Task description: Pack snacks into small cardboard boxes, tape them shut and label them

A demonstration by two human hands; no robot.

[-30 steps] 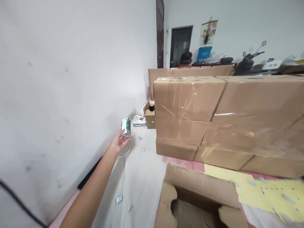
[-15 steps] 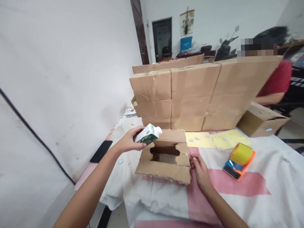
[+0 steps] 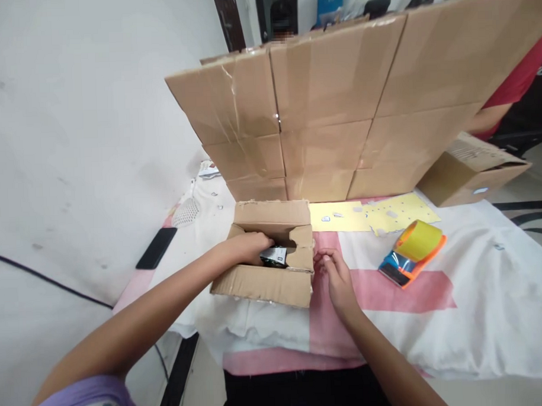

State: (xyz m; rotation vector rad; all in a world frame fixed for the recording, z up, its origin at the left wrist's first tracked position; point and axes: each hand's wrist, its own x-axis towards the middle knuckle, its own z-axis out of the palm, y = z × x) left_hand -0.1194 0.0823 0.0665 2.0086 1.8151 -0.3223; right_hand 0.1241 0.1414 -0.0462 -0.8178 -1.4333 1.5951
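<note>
A small cardboard box with its top flaps spread stands on the cloth-covered table. My left hand reaches down into its opening, closed around a drink carton with green and white print. Only one end of the carton shows; box and fingers hide the rest, and its white cap is out of sight. At the box's right side is my right hand, its fingers curled against the edge there.
A tall cardboard panel rises behind the box. Yellow sheets with small scraps, a tape dispenser and another open box are to the right. A black phone lies left. A person's red sleeve shows beyond the panel.
My left hand has lowered the carton from above the box into its opening. My right hand stays at the box's right side. The view has tilted downward.
</note>
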